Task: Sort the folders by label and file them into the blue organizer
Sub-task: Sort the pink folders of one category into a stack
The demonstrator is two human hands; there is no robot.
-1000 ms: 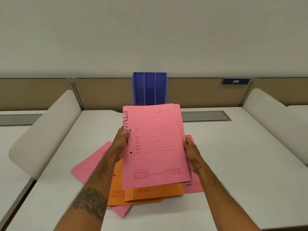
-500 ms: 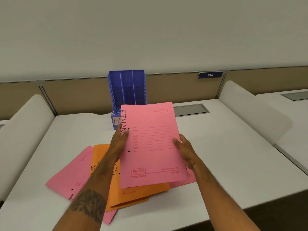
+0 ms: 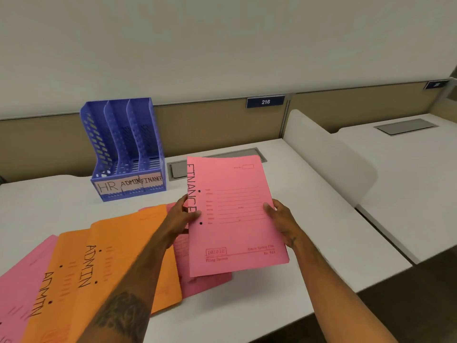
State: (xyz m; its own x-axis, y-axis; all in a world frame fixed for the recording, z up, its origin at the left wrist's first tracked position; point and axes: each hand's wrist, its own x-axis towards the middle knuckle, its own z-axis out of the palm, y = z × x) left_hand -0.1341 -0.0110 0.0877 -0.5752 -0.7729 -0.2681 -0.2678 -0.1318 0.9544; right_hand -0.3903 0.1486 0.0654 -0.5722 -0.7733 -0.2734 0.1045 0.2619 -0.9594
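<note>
I hold a pink folder (image 3: 235,214) marked FINANCE above the desk, tilted up toward me. My left hand (image 3: 179,219) grips its left edge and my right hand (image 3: 280,219) grips its right edge. The blue organizer (image 3: 123,149) stands at the back left of the desk; its three slots read HR, ADMIN and FINANCE and look empty. Two orange folders (image 3: 118,256) marked ADMIN lie fanned on the desk under my left forearm. More pink folders lie there too: one at the far left (image 3: 22,276), another (image 3: 197,283) below the held folder.
The white desk (image 3: 333,219) has a grey cable hatch (image 3: 178,169) behind the held folder. A white divider (image 3: 329,154) borders the desk on the right, with another desk beyond it. A tan back panel carries a sign reading 216 (image 3: 265,102).
My view has swung to the right, so the organizer and the folder pile now sit further left. The FINANCE folder stays in both hands, and its full label now shows.
</note>
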